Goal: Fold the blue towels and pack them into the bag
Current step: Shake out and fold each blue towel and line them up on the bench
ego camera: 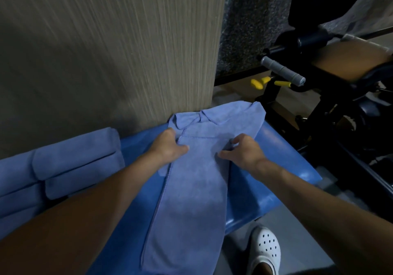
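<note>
Blue towel [191, 189] on the bench [278, 147], left hand [169, 146] and right hand [243, 150] palm-down, curled fingers [239, 138] gripping its side edges

Left hand [170, 145]: gripped left edge of towel [191, 189]; right hand [242, 151]: pinched its right edge; forearms outstretched

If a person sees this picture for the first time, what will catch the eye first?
First, the long blue towel lying along the middle of the blue bench, with the left hand and right hand gripping it near its far end. Next, the folded towels stacked at the left, and a white shoe on the floor at lower right.
</note>
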The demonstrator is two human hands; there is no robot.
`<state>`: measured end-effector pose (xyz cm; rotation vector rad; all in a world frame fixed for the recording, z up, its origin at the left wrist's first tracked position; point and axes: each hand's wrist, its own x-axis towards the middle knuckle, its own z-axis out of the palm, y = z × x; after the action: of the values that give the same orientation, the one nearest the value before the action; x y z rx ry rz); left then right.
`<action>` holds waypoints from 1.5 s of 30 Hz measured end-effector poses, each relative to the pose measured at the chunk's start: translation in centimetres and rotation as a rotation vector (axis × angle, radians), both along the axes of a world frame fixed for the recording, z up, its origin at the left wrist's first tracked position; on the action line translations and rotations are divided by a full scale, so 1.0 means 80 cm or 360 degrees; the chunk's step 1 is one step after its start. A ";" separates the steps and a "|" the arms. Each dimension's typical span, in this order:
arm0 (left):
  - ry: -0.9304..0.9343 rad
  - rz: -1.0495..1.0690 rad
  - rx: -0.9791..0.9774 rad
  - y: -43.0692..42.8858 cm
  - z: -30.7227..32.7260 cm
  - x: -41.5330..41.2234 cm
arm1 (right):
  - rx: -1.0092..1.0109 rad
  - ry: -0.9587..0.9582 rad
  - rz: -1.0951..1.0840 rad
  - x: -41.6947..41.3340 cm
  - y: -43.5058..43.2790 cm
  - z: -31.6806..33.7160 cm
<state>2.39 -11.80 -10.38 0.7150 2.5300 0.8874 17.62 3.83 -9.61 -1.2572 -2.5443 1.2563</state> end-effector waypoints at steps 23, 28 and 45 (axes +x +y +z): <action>-0.0621 0.0080 0.0150 0.012 0.018 -0.020 | -0.0203 0.0431 0.0211 -0.020 0.020 0.026; -0.0602 0.0120 0.0186 0.014 0.015 -0.025 | -0.0285 0.0471 0.0205 -0.021 0.023 0.026; -0.0659 0.0003 0.0156 0.001 0.016 -0.022 | -0.0158 0.0189 0.0221 -0.005 0.035 0.002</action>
<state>0.60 -11.69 -9.13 0.4948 2.1341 1.0442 17.24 6.63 -9.41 -1.0023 -2.5515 1.4539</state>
